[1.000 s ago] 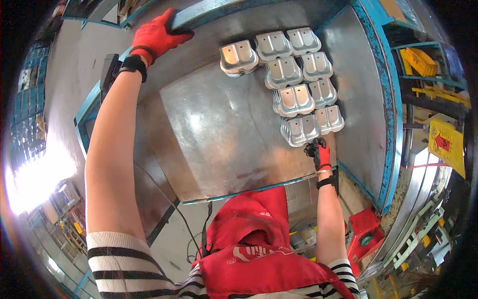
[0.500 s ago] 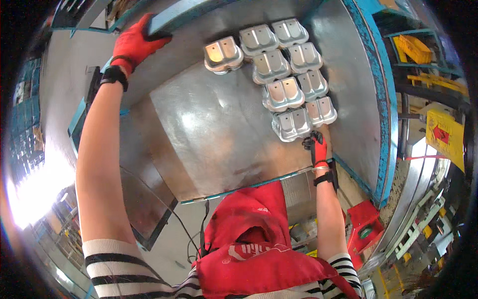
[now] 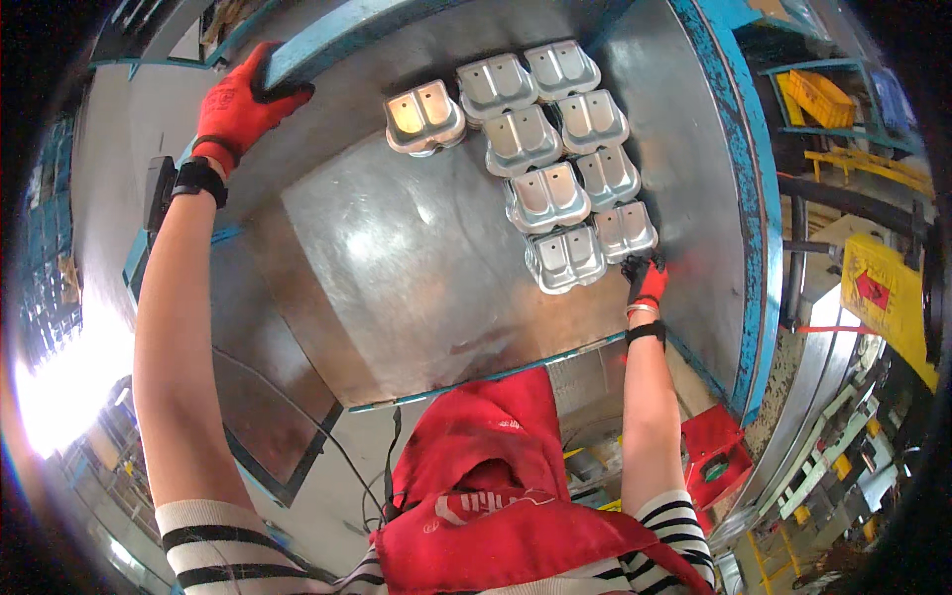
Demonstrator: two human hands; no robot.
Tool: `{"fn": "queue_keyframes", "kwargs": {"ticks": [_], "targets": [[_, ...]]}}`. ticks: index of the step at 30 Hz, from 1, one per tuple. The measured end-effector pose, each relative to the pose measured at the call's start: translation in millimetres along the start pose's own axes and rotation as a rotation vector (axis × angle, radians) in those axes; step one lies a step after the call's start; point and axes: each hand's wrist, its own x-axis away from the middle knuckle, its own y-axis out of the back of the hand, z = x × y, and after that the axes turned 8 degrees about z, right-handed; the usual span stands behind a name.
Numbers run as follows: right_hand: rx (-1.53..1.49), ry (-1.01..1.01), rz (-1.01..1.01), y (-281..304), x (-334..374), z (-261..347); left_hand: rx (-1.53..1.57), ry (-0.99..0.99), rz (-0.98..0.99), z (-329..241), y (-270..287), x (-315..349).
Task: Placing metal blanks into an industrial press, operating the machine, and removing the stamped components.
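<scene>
My left hand point(image 3: 238, 107), in a red glove with a dark palm, is closed over the blue rim point(image 3: 342, 38) of a metal-lined bin, thumb on the inner side. Low on the right, my gloved right hand point(image 3: 647, 280) has its fingers curled against the near edge of the closest right-hand stack of silvery pressed metal parts point(image 3: 626, 232). Whether the fingertips grip a part is hidden. Beside it stands another stack of these two-pocketed parts point(image 3: 566, 260). Several more stacks run away from me in two columns, and a single stack point(image 3: 424, 117) sits apart at the far left.
The bin's grey metal floor point(image 3: 397, 258) spreads left of the stacks. A scuffed blue edge point(image 3: 739, 178) bounds the right wall. Outside are a yellow panel point(image 3: 883, 297), a red box point(image 3: 716, 456) and yellow bins point(image 3: 818, 97). A dark cable point(image 3: 297, 402) hangs at the lower left.
My right hand has moved right and farther in, from the near-left stack to the near-right stack. The view has shifted slightly. My left hand stays on the rim.
</scene>
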Motion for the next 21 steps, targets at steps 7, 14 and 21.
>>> {"fn": "queue_keyframes", "kwargs": {"ticks": [7, 14, 21], "targets": [[-0.121, -0.145, 0.105, 6, 15, -8, 0.007, -0.032, -0.012, 9, 4, 7], [0.330, -0.060, 0.222, 99, 64, -57, -0.017, -0.193, -0.091, -20, 2, -11], [0.918, 0.193, 0.217, 161, 292, -84, -0.217, -0.199, -0.355, -50, 5, 20]]}}
